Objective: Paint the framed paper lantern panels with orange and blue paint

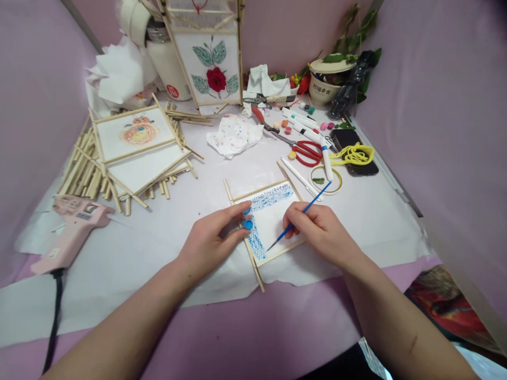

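My right hand [312, 227] grips a thin blue paintbrush [304, 210], its dark tip close to the lower left part of a white panel [273, 224] in a bamboo-stick frame [250, 252]. Blue dabs cover the panel's upper band and left side; the middle is white. At the frame's left edge, my left hand [216, 232] pinches a small blue paint pot [247, 225] between thumb and fingers. The pot's blue lid sits just above it, partly behind the fingertips. Whether the brush tip touches the panel, I cannot tell.
A pink glue gun [75, 229] lies at left by piled bamboo sticks [85, 169] and a framed drawing [134, 132]. Behind stand a rose panel [216, 68] and a white bottle [170, 68]. At right are red-handled scissors [309, 153], a tape roll [338, 182], yellow cord [358, 154] and a phone [366, 168].
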{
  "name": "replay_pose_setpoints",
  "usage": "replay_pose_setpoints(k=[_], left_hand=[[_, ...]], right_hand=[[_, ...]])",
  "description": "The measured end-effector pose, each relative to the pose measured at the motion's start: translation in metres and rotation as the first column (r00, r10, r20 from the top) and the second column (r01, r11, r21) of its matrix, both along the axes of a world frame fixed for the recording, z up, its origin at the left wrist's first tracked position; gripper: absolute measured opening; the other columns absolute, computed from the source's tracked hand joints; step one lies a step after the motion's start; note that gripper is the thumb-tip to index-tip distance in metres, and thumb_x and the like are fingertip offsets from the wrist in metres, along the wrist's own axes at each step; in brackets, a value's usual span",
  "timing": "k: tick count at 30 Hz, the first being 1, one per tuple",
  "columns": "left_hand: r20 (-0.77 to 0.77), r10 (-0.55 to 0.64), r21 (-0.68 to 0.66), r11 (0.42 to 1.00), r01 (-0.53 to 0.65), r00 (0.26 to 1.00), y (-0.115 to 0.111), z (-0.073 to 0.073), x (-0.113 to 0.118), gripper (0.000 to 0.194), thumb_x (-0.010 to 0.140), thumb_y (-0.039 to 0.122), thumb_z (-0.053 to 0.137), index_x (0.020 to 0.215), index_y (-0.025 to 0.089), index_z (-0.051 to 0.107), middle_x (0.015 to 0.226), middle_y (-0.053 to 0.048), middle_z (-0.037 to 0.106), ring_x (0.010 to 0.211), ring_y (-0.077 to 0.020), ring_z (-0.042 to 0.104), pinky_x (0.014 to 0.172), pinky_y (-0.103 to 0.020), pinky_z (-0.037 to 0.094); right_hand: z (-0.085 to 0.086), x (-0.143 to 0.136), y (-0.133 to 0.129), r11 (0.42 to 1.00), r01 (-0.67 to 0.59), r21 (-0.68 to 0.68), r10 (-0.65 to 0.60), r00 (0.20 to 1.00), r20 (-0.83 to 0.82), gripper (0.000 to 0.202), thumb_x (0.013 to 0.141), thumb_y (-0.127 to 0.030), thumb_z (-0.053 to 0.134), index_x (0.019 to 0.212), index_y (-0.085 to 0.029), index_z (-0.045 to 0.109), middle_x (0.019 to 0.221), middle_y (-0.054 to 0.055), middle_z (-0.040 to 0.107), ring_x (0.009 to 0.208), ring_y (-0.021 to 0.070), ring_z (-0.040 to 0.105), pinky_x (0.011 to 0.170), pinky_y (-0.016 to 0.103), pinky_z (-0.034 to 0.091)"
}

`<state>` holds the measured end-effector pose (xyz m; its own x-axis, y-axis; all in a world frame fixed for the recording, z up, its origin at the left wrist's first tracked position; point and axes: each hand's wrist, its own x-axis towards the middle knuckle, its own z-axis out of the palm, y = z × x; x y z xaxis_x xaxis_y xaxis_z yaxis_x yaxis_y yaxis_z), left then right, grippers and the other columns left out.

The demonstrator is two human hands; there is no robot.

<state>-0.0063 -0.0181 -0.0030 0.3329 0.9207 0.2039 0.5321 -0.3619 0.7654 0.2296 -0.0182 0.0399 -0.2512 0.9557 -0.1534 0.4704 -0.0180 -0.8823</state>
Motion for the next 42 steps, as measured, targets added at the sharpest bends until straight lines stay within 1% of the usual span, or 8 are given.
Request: replay_pose_setpoints(k=[11, 16, 19, 22, 28, 32, 36, 42], left_hand=[[0.05, 0.069, -0.107, 0.992, -0.064, 0.996, 0.001, 0.007, 0.002, 0.047, 0.08, 0.024, 0.073, 0.126, 0.025, 0.062, 0.105, -0.002, 0.075, 0.097, -0.0208, 0.07, 0.095, -0.035, 0.053], [0.266, 0.122, -0.269, 0.962, -0.048, 0.956, 0.004, 0.007, 0.001, 0.05, 0.078, 0.024, 0.075, 0.126, 0.023, 0.061, 0.1, -0.004, 0.074, 0.098, -0.0218, 0.069, 0.097, -0.04, 0.053], [0.416, 0.171, -0.344, 0.939, -0.02, 0.893, 0.006, 0.008, 0.001, 0.051, 0.076, 0.021, 0.076, 0.125, 0.021, 0.061, 0.098, -0.005, 0.073, 0.099, -0.0215, 0.069, 0.097, -0.041, 0.053], [0.507, 0.213, -0.394, 0.919, 0.004, 0.835, 0.009, 0.011, 0.0, 0.051, 0.076, 0.018, 0.077, 0.124, 0.019, 0.06, 0.097, -0.005, 0.073, 0.098, -0.0206, 0.069, 0.095, -0.039, 0.054], [0.559, 0.251, -0.429, 0.903, 0.016, 0.79, 0.011, 0.014, -0.002, 0.049, 0.076, 0.016, 0.077, 0.122, 0.02, 0.062, 0.094, -0.005, 0.074, 0.097, -0.0209, 0.07, 0.09, -0.037, 0.057], [0.47, 0.215, -0.4, 0.917, -0.011, 0.856, 0.006, 0.011, -0.002, 0.049, 0.077, 0.019, 0.077, 0.124, 0.022, 0.062, 0.098, -0.006, 0.075, 0.098, -0.0212, 0.07, 0.094, -0.038, 0.055], [0.337, 0.126, -0.332, 0.943, -0.007, 0.933, 0.002, 0.008, -0.002, 0.047, 0.079, 0.023, 0.076, 0.123, 0.023, 0.063, 0.104, -0.007, 0.075, 0.097, -0.0226, 0.071, 0.094, -0.038, 0.056], [0.24, 0.067, -0.26, 0.966, -0.002, 0.968, 0.001, 0.006, -0.004, 0.046, 0.08, 0.025, 0.075, 0.124, 0.025, 0.063, 0.11, -0.007, 0.074, 0.099, -0.0241, 0.072, 0.094, -0.038, 0.057]], right_hand=[[0.0, 0.001, 0.0, 0.999, 0.026, -0.042, -0.027, 1.0, -0.011, 0.032, 0.094, -0.029, 0.044, 0.068, -0.019, 0.061, 0.063, -0.003, 0.065, 0.064, 0.011, 0.062, 0.066, 0.024, 0.043], [0.0, 0.004, 0.001, 0.994, 0.102, 0.022, -0.102, 0.995, 0.001, 0.032, 0.094, -0.03, 0.046, 0.069, -0.019, 0.062, 0.065, -0.002, 0.065, 0.065, 0.0117, 0.06, 0.066, 0.025, 0.042], [0.006, 0.014, 0.003, 0.966, 0.216, 0.141, -0.201, 0.973, -0.114, 0.029, 0.094, -0.035, 0.05, 0.077, -0.018, 0.065, 0.068, 0.0, 0.064, 0.066, 0.0127, 0.059, 0.066, 0.026, 0.044], [0.01, 0.021, 0.008, 0.948, 0.213, 0.235, -0.149, 0.953, -0.263, 0.019, 0.09, -0.035, 0.058, 0.086, -0.02, 0.068, 0.073, 0.001, 0.065, 0.071, 0.014, 0.06, 0.067, 0.027, 0.047], [-0.008, 0.016, 0.013, 0.941, 0.253, 0.222, -0.1, 0.84, -0.533, 0.014, 0.09, -0.027, 0.058, 0.098, -0.025, 0.069, 0.084, 0.003, 0.069, 0.083, 0.0179, 0.065, 0.072, 0.032, 0.05], [-0.014, 0.011, -0.001, 0.91, 0.188, 0.369, -0.003, 0.894, -0.448, 0.024, 0.092, -0.016, 0.049, 0.105, -0.025, 0.067, 0.087, 0.003, 0.07, 0.083, 0.0173, 0.063, 0.073, 0.034, 0.048], [-0.008, 0.008, -0.011, 0.758, -0.072, 0.649, 0.235, 0.957, -0.169, 0.032, 0.084, -0.01, 0.048, 0.109, -0.021, 0.064, 0.087, 0.006, 0.071, 0.078, 0.0198, 0.063, 0.077, 0.041, 0.041], [-0.009, 0.0, -0.009, 0.694, -0.188, 0.695, 0.253, 0.967, 0.009, 0.033, 0.081, -0.009, 0.045, 0.109, -0.02, 0.061, 0.08, 0.004, 0.071, 0.073, 0.0185, 0.064, 0.074, 0.04, 0.037]])
